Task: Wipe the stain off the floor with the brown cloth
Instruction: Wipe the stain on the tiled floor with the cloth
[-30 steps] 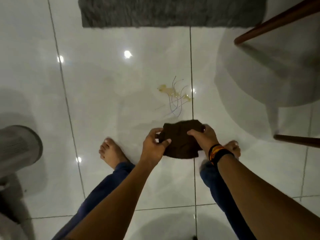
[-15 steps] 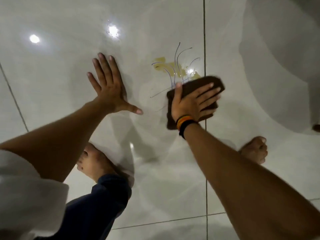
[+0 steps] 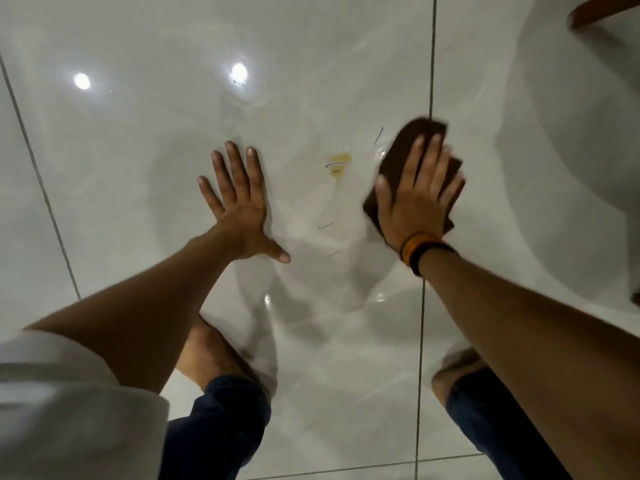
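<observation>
At the lower left of the frame my white sleeve (image 3: 52, 403) fills the corner, and my left forearm runs up from it toward the middle. The floor (image 3: 138, 168) is glossy pale tile with dark grout lines; two round light reflections sit in the upper left, one near the edge and one closer to centre. My left foot (image 3: 207, 358) shows below the forearm, with the dark blue trouser cuff (image 3: 228, 400) just under it.

My left hand (image 3: 239, 206) lies flat on the tile in the middle of the frame, palm down, fingers spread wide and thumb stuck out to the right, holding nothing. Just right of it, between my two hands, is the stain (image 3: 340, 164): a small yellowish patch with a thin blue line across it, and a few faint dark strokes scattered above and below. Nothing covers it.

To the right of the stain, the brown cloth (image 3: 420, 133) lies on the floor across a vertical grout line, blurred at its edges. My right hand (image 3: 415, 199) presses down on top of it, palm flat, fingers extended and slightly apart, the cloth showing beyond the fingertips and at both sides. An orange and black wristband (image 3: 420, 251) circles that wrist. My right foot (image 3: 453, 368) peeks out under the right forearm. In the upper right corner a reddish wooden leg (image 3: 602, 10) crosses the frame above a broad grey shadow
</observation>
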Demonstrator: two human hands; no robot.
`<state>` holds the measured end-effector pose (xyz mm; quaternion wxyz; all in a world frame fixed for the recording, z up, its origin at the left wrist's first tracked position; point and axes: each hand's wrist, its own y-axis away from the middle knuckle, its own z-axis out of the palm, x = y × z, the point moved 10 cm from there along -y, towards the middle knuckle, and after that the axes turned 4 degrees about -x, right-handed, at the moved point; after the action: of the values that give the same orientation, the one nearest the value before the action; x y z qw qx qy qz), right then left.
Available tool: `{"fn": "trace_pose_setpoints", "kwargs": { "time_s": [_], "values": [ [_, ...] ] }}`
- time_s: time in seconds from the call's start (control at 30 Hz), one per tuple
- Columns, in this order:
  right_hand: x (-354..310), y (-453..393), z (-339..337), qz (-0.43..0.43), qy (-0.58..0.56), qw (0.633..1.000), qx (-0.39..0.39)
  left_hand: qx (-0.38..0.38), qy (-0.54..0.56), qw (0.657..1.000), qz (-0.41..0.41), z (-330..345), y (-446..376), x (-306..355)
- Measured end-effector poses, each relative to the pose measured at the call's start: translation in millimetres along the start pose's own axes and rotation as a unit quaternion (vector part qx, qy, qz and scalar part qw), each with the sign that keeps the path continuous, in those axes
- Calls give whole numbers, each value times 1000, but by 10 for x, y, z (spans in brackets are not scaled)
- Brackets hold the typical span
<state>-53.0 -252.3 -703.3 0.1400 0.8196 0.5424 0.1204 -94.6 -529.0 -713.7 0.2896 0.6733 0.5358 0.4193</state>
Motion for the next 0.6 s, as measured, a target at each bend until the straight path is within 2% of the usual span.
{"fn": "trace_pose_setpoints", "kwargs": {
  "time_s": [0.07,0.1,0.13,0.17,0.23,0.27,0.3,0.33,0.43,0.5,0.6],
  "values": [
    [-250,-363,-142,65,-34,997,26,10,-2,1000,2,21,-32,-41],
    [-419,-465,-204,58,-38,997,33,9,-3,1000,5,32,-45,-46],
    [-610,-497,-235,12,-33,999,35,6,-2,1000,5,38,-49,-48],
    [-805,-440,-202,-72,-15,997,30,2,-1,1000,6,35,-49,-46],
    [-1032,39,-78,-272,32,962,5,-7,2,1000,5,26,-39,-20],
    [-954,290,10,-328,51,943,-21,-9,3,1000,0,19,-28,-17],
    [-747,446,93,-331,60,940,-46,-7,1,1000,-4,7,-22,-20],
    [-497,482,123,-288,52,954,-57,-3,-3,1000,-7,0,-14,-39],
    [16,275,137,-70,8,997,-34,1,-8,1000,1,24,-29,-55],
    [34,287,90,53,-16,998,-16,-5,6,1000,5,1,-41,-26],
    [-154,774,171,211,-86,973,-19,-16,-6,1000,-13,13,23,-57]
  ]
}}
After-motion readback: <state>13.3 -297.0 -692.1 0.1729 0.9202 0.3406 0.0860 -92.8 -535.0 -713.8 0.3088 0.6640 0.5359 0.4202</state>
